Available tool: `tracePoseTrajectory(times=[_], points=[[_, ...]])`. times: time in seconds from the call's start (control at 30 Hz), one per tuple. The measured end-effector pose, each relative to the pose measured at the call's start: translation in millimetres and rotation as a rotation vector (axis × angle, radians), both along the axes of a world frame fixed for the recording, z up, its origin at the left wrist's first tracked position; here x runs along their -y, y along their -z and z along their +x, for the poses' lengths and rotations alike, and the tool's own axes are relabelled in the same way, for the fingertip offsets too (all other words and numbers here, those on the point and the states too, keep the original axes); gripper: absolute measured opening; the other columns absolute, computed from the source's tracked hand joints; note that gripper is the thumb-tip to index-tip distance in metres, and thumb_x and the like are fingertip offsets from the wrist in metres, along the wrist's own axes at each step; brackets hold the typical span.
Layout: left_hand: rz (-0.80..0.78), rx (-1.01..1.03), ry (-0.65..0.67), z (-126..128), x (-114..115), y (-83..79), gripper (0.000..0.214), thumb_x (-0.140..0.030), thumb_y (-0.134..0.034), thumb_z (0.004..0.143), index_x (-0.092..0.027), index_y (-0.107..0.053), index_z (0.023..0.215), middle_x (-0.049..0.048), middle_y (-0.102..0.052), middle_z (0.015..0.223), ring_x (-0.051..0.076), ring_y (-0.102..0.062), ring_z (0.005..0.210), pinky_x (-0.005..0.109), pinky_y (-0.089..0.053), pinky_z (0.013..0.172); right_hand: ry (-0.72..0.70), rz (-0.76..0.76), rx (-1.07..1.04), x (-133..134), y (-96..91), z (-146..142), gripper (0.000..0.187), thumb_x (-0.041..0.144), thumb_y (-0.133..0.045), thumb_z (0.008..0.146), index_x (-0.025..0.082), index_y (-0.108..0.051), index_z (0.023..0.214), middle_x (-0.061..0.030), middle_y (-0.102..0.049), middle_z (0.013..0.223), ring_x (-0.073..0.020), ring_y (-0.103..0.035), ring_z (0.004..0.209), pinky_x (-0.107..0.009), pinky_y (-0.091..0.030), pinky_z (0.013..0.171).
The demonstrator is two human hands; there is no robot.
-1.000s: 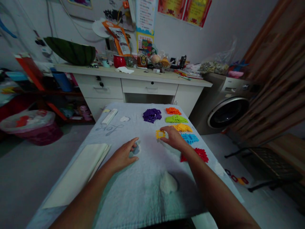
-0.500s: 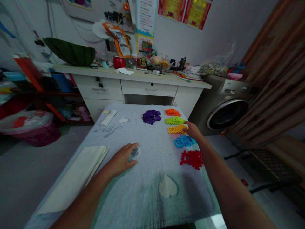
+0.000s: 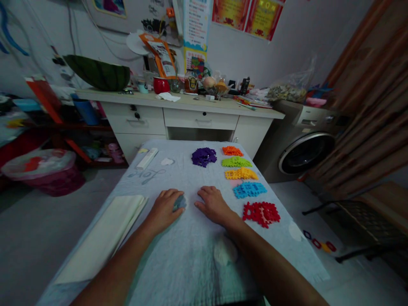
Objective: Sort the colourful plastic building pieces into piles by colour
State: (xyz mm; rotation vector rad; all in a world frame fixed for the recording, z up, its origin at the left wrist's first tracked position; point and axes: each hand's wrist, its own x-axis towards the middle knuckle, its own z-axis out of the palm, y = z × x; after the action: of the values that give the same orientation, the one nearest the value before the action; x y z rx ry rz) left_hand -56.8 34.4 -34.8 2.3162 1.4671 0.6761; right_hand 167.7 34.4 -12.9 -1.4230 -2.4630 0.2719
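My left hand [image 3: 166,207] rests on the pale blue cloth [image 3: 191,255], thumb and fingers apart, holding nothing, over a printed patch. To its right, my right hand [image 3: 213,204] lies on the cloth with its fingers slightly bent and thumb apart; nothing shows in it. Along the right side runs a column of interlocking plastic pieces grouped by colour: orange pieces [image 3: 232,151], lime green pieces [image 3: 236,162], yellow pieces [image 3: 241,173], blue pieces [image 3: 249,189] and red pieces [image 3: 261,213]. A heap of purple pieces [image 3: 204,157] sits at the far middle.
A folded cream cloth [image 3: 102,238] lies at the left edge, with a white power strip [image 3: 147,159] beyond it. A cluttered white desk [image 3: 188,114] stands behind the table, a washing machine [image 3: 302,144] at right. Several coloured pieces [image 3: 318,243] are on the floor.
My right hand has moved left from the yellow and green pieces to the middle of the cloth. My left hand has stayed in nearly the same place, its fingers drawn in slightly.
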Motion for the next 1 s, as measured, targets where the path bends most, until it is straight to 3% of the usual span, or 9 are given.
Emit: tracePoseTrajectory(times=[0.2, 0.77, 0.87, 1.0], points=[[0.008, -0.026, -0.102, -1.3, -1.6, 6.7, 0.042, -0.034, -0.064, 0.075, -0.024, -0.062, 0.116, 0.0080, -0.057, 0.126, 0.029, -0.047, 0.119, 0.045, -0.038, 0.102, 0.047, 0.033, -0.001, -2.4, 16.6, 0.9, 0.037, 0.040, -0.056, 0.092, 0.023, -0.058, 0.124, -0.0097, -0.053, 0.133, -0.0255, -0.045, 0.118, -0.043, -0.036, 0.101], [-0.026, -0.017, -0.104, -3.5, -2.4, 11.0, 0.040, -0.038, -0.063, 0.076, -0.025, -0.063, 0.114, 0.0069, -0.058, 0.126, 0.028, -0.048, 0.120, 0.046, -0.037, 0.103, 0.082, 0.023, -0.020, -1.3, 18.7, -2.9, 0.038, 0.038, -0.059, 0.089, 0.024, -0.058, 0.124, -0.0096, -0.053, 0.133, -0.0262, -0.044, 0.121, -0.044, -0.037, 0.102], [-0.030, -0.022, -0.105, -3.1, -2.2, 9.3, 0.040, -0.038, -0.062, 0.076, -0.025, -0.063, 0.114, 0.0068, -0.058, 0.126, 0.029, -0.048, 0.121, 0.046, -0.037, 0.104, 0.035, -0.002, -0.027, -2.0, 11.2, 0.3, 0.038, 0.036, -0.061, 0.088, 0.021, -0.059, 0.123, -0.0108, -0.054, 0.133, -0.0257, -0.047, 0.121, -0.043, -0.037, 0.102], [-0.045, -0.038, -0.102, -3.0, -2.2, 7.1, 0.042, -0.039, -0.062, 0.077, -0.024, -0.063, 0.115, 0.0075, -0.058, 0.127, 0.029, -0.048, 0.121, 0.045, -0.036, 0.104, -0.036, -0.041, -0.119, -0.9, -18.3, 27.9, 0.039, 0.035, -0.059, 0.089, 0.016, -0.058, 0.124, -0.0119, -0.061, 0.125, -0.0227, -0.054, 0.116, -0.038, -0.040, 0.102]])
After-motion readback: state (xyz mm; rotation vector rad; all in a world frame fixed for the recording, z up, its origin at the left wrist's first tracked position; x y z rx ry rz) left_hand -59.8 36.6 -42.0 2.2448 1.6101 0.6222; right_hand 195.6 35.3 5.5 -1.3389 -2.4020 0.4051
